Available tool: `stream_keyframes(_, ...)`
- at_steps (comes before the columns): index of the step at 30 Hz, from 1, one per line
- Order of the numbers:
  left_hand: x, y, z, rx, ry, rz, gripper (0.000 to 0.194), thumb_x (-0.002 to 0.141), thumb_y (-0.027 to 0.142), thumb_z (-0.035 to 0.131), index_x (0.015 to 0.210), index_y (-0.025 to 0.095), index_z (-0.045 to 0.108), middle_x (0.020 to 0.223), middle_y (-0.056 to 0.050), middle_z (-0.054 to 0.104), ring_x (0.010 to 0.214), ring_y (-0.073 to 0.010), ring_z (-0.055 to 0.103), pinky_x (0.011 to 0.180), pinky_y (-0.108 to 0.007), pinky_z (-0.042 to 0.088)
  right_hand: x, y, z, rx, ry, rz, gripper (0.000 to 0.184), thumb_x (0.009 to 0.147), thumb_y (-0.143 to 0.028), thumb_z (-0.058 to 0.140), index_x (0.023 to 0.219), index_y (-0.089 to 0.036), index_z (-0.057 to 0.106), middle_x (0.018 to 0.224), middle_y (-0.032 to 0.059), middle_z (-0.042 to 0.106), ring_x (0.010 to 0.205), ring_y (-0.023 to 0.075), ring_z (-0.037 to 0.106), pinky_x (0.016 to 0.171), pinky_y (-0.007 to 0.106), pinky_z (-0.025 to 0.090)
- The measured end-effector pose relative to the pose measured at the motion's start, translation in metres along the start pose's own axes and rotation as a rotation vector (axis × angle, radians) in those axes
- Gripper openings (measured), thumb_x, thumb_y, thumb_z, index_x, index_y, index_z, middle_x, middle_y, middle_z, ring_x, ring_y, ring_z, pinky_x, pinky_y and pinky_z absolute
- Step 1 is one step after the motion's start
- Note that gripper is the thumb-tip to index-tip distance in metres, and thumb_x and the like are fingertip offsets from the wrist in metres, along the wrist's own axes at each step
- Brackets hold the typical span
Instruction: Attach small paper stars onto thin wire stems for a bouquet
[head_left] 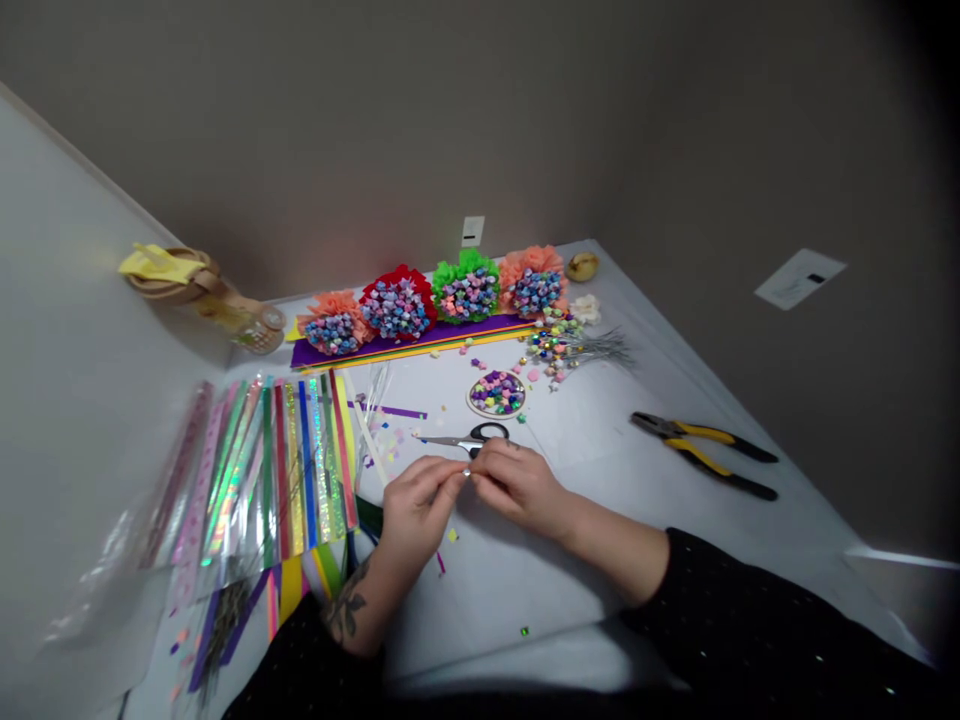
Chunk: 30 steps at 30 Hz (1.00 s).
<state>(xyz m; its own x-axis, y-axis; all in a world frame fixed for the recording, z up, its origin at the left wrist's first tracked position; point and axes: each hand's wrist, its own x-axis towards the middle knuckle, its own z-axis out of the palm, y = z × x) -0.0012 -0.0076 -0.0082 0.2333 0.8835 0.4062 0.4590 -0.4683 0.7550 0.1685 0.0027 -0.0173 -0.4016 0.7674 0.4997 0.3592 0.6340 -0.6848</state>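
Between the left hand and the right hand, a tiny pale piece, too small to identify, is held above the white tabletop. The fingers of both hands are pressed together, pinching it from either side. The step in hand looks like fine manual work, calling for steady, slight pressure. Black-handled scissors lie just beyond the hands, near a round wooden dish of folded paper stars. Yellow-and-black pliers sit well to the right.
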Motion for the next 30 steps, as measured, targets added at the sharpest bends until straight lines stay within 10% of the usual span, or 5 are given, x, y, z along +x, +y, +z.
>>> stream_keyframes(19,0.0009,0.0000,-0.0044,0.002,0.028,0.029,0.008,0.081,0.016,0.060,0.083,0.019,0.067,0.076,-0.003,0.068,0.071,-0.0138,0.063,0.065,-0.025,0.052,0.0071,0.0011,-0.0013,0.483,-0.081,0.524,0.014,0.078,-0.024,0.053,0.068,-0.016,0.057,0.063,-0.0005,0.050,0.058,0.0107,0.046,0.054,0.023,0.037)
stream_keyframes(30,0.0023,0.0019,-0.0047,-0.043,-0.009,-0.089,0.009,0.081,0.018,0.059,0.081,0.018,0.067,0.075,-0.003,0.068,0.070,-0.0140,0.063,0.065,-0.025,0.052,0.0053,0.0008,-0.0050,0.192,-0.052,0.117,0.011,0.080,-0.014,0.049,0.073,-0.018,0.057,0.065,0.0015,0.054,0.062,0.0132,0.050,0.058,0.025,0.040)
